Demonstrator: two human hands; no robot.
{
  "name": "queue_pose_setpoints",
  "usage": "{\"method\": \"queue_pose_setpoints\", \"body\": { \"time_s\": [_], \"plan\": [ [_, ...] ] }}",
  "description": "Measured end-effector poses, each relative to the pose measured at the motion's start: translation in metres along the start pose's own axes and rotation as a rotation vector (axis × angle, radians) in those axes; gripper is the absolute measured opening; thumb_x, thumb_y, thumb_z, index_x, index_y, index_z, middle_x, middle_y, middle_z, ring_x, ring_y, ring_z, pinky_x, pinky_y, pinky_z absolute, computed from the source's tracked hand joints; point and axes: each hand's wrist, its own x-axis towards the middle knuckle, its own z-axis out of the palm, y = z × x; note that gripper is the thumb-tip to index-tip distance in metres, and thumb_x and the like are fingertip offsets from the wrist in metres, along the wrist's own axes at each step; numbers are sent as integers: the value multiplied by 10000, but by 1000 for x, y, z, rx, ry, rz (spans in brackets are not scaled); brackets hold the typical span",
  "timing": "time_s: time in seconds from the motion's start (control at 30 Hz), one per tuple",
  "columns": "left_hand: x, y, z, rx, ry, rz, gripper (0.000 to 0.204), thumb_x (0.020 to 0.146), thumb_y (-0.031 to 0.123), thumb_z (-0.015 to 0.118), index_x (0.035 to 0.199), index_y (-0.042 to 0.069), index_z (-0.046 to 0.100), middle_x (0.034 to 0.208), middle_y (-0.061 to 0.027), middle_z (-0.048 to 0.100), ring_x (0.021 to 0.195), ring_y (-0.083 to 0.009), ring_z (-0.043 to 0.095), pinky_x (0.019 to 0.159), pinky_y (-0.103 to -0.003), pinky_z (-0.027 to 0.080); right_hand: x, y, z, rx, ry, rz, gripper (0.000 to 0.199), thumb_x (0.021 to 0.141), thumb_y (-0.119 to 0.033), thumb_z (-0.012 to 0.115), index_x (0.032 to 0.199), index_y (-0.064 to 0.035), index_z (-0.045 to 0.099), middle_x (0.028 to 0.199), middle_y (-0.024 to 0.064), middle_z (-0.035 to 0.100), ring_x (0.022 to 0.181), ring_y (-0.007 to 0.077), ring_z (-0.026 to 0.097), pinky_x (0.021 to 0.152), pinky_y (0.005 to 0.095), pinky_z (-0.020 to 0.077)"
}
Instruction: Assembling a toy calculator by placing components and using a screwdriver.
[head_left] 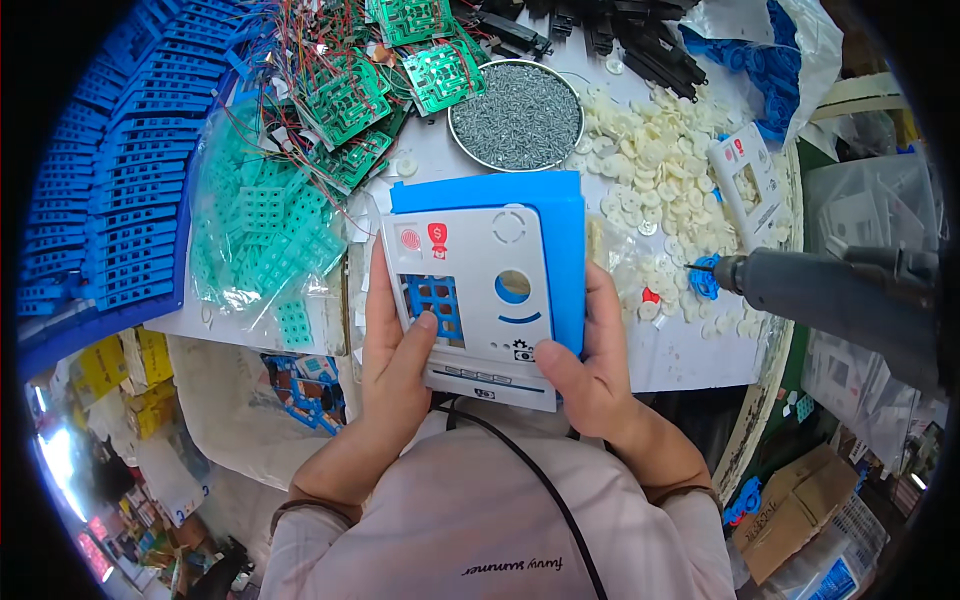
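Observation:
Both my hands hold a blue plastic panel (568,240) with a white printed faceplate (477,290) lying over it, tilted a little. The faceplate has a rectangular cutout showing a blue grid, and a round hole. My left hand (397,355) grips the left edge, its thumb at the cutout. On the right side, my right hand (592,375) closes round the lower edge, thumb on the faceplate's lower right corner. The fingers under the panel are mostly hidden. Past my right hand, a dark electric screwdriver (820,295) points left, its bit near small blue rings.
Behind the panel stands a round bowl of screws (515,120). Wired green circuit boards (345,100) and bagged teal rubber keypads (265,220) lie left, beside stacked blue plastic parts (130,170). Cream plastic discs (645,165) spread rightward, near another white faceplate (740,165).

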Motion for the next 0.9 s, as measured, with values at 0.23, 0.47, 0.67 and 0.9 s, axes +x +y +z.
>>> {"method": "queue_pose_setpoints", "body": {
  "time_s": [0.23, 0.47, 0.67, 0.9],
  "plan": [
    [-3, 0, 0, 4, 50, -6, 820, 968, -80, 404, 1680, 94, 36, 1657, -140, 310, 1466, -231, 404, 1207, -369, 307, 0, 0, 1, -17, -25, -11, 719, 1004, -85, 594, 1570, 43, 170, 1463, 163, 449, 1335, 198, 460, 1131, 370, 382],
    [-1, 0, -1, 42, 90, 4, 783, 977, -74, 406, 1673, 68, 77, 1658, -150, 306, 1474, -235, 391, 1214, -375, 293, 3, 2, -1, -137, -49, 3, 689, 1020, -150, 611, 1551, 55, 223, 1434, 181, 466, 1309, 233, 480, 1117, 374, 382],
    [2, -1, -6, 102, 90, 20, 758, 977, -71, 399, 1663, 27, 90, 1665, -171, 284, 1522, -250, 321, 1238, -379, 237, 3, -3, 1, -128, -79, 96, 661, 1015, -154, 626, 1526, 62, 266, 1389, 189, 501, 1290, 238, 498, 1096, 379, 398],
    [0, -10, -13, 140, 96, 21, 782, 939, -102, 378, 1658, 8, 91, 1668, -194, 272, 1549, -265, 283, 1241, -374, 230, -2, 7, 3, -152, -12, 35, 623, 1006, -130, 635, 1501, 58, 307, 1360, 184, 526, 1236, 222, 534, 1058, 375, 432]
  ]
}}
